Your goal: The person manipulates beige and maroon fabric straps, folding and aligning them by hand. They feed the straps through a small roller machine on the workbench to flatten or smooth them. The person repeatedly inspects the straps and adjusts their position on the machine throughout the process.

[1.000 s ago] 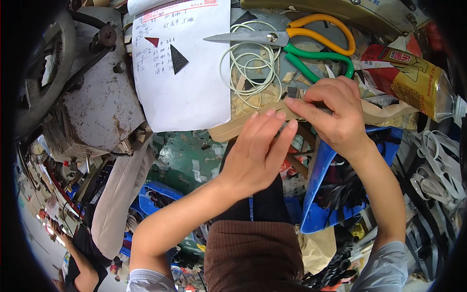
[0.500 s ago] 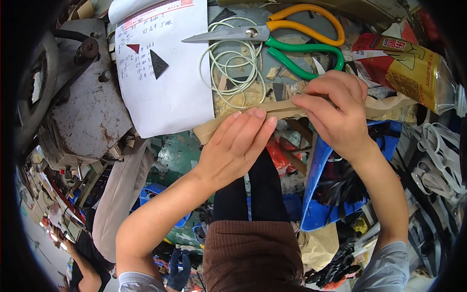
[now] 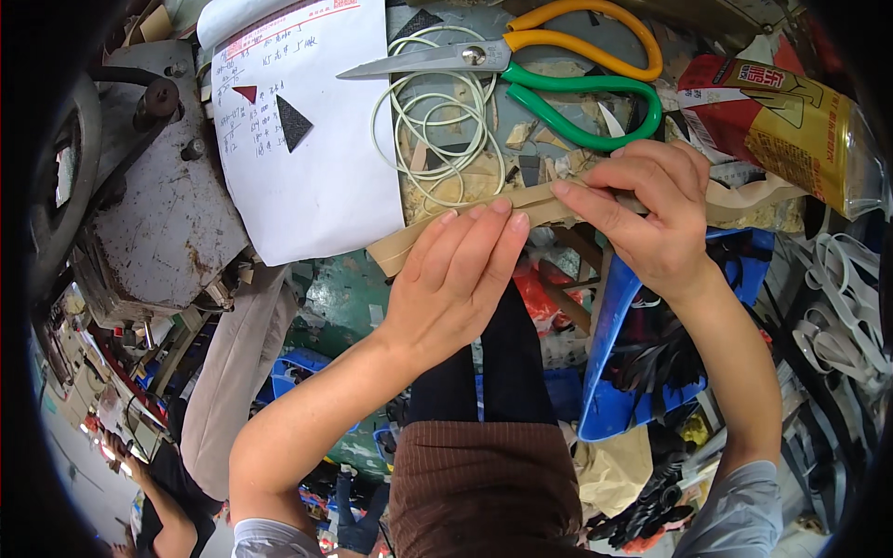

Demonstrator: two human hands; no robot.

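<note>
A long tan strip (image 3: 409, 244) lies along the front edge of a cluttered workbench (image 3: 521, 177). My left hand (image 3: 456, 279) lies flat on the strip with its fingers together and pressing down. My right hand (image 3: 651, 219) pinches the same strip farther right, thumb and fingers closed on it. Behind the hands lie a coil of pale cord (image 3: 437, 121) and large scissors (image 3: 549, 65) with one yellow and one green handle.
A white sheet of paper (image 3: 307, 139) with two small triangles on it covers the bench's left part. A rusty metal machine (image 3: 139, 195) stands at the left. A red and yellow packet (image 3: 781, 121) lies at the right. Blue bins (image 3: 633, 372) sit below the bench.
My left hand has slid left along the strip and flattened onto it. My right hand keeps its pinch. The view has shifted slightly.
</note>
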